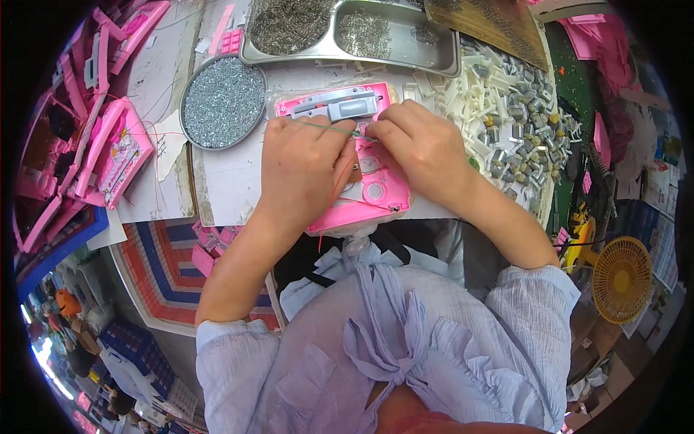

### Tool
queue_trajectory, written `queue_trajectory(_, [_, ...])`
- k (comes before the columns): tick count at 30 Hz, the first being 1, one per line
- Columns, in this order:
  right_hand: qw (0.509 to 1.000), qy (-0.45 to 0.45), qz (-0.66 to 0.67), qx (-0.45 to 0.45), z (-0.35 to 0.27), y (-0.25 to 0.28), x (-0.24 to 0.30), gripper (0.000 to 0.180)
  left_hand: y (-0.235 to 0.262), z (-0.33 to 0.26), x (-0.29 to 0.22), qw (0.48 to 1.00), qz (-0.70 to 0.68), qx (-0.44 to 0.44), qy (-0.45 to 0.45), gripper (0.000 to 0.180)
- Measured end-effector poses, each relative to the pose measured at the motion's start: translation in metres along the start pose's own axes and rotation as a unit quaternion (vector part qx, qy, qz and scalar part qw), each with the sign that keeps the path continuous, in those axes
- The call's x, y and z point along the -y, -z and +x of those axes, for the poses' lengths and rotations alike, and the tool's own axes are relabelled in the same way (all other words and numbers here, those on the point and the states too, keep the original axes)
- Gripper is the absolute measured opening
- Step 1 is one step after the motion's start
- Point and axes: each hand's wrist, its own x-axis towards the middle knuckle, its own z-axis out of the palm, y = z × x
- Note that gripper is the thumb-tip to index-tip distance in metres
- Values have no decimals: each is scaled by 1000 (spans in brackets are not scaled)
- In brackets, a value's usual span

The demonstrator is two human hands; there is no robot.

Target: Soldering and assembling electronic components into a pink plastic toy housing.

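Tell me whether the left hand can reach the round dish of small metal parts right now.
Probably yes: the left hand is near the round dish, with white tabletop between them and nothing visible blocking the way. It seems busy with a green wire, though.

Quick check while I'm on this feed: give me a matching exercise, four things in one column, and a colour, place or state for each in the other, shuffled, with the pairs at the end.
Things:
1. Fan
2. Dish
3. Casing
4. Tray

Descriptions:
A. Pink, under the left hand and right hand
B. Metal, split into compartments, at the top of the view
C. Yellow, at the far right
D. Round, full of small metal pieces, left of both hands

Pairs: 1-C, 2-D, 3-A, 4-B
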Motion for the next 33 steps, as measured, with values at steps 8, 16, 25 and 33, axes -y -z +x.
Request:
queue_trajectory(8, [999, -9, 14, -39, 1, -10, 5, 20, 3, -10, 10, 999, -17, -48, -5, 18])
queue_trajectory(16, [999, 22, 33, -31, -2, -13, 6, 41, -6, -14, 4, 998, -64, -19, 21, 17])
queue_trajectory(25, [1000, 7, -9, 6, 5, -7, 10, 18, -12, -20, 12, 998, -45, -41, -17, 22])
queue_trajectory(33, [999, 45, 20, 18, 11, -7, 3, 19, -4, -25, 15, 997, -45, -54, -44, 25])
